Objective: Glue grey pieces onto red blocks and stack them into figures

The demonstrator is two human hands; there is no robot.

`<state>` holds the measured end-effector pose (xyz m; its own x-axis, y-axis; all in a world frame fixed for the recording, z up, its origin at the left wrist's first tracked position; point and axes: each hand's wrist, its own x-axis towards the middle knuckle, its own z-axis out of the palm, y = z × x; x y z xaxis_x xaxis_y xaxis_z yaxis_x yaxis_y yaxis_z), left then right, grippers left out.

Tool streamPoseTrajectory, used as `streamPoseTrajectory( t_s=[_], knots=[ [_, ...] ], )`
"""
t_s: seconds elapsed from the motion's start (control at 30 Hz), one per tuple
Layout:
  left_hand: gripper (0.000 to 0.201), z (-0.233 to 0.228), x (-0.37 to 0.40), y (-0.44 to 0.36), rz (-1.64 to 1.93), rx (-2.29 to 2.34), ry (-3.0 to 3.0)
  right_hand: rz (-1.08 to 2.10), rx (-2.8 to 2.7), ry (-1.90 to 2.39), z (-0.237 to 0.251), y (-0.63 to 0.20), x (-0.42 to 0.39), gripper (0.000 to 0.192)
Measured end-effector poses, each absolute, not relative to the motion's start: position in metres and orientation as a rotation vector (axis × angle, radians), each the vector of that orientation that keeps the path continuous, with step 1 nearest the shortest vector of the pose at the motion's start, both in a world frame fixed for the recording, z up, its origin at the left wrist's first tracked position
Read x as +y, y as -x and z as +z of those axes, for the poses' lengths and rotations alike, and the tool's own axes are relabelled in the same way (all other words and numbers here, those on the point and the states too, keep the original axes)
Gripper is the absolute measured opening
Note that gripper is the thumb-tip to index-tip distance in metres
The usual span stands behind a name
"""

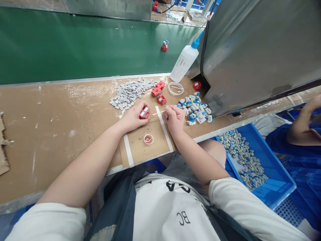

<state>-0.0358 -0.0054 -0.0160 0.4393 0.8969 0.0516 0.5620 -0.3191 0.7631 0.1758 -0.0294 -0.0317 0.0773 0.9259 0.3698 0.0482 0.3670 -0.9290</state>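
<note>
Between the fingers of my left hand (134, 117) is a small red toy vehicle part (144, 113) with pale window patches. My right hand (175, 117) pinches a thin stick (158, 113), its tip pointing left toward the red part, with a small gap between them. Below both hands, a small round cup (148, 139) with reddish liquid sits on a cardboard sheet (140, 152) edged with white tape. Beyond my hands lie several red toy parts (156, 91), a heap of grey flat pieces (129, 92) and, on the right, a pile of blue, white and grey pieces (195, 108).
A white bottle with a blue nozzle (184, 62) stands behind a white ring-shaped lid (176, 88). A green belt (82, 47) runs behind the table, carrying a red and blue toy (164, 45). At right are a metal panel (255, 53), a blue bin (273, 187) and another person's arm (302, 122).
</note>
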Motion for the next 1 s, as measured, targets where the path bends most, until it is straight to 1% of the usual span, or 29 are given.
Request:
streamPoseTrajectory(
  t_s=[0.33,0.83,1.0],
  knots=[
    [0.032,-0.0176,-0.0061,0.0322,0.555,1.264,-2.096,0.818,-1.495,1.071,-0.0302,-0.1743,-0.0267,0.068],
    [0.031,-0.0159,-0.0063,0.0315,0.551,1.259,-2.1,0.793,-1.546,1.078,-0.0287,-0.1734,-0.0248,0.066],
    [0.034,-0.0165,-0.0059,0.0312,0.541,1.265,-2.1,0.805,-1.57,1.061,-0.0283,-0.1726,-0.0245,0.066]
  ],
)
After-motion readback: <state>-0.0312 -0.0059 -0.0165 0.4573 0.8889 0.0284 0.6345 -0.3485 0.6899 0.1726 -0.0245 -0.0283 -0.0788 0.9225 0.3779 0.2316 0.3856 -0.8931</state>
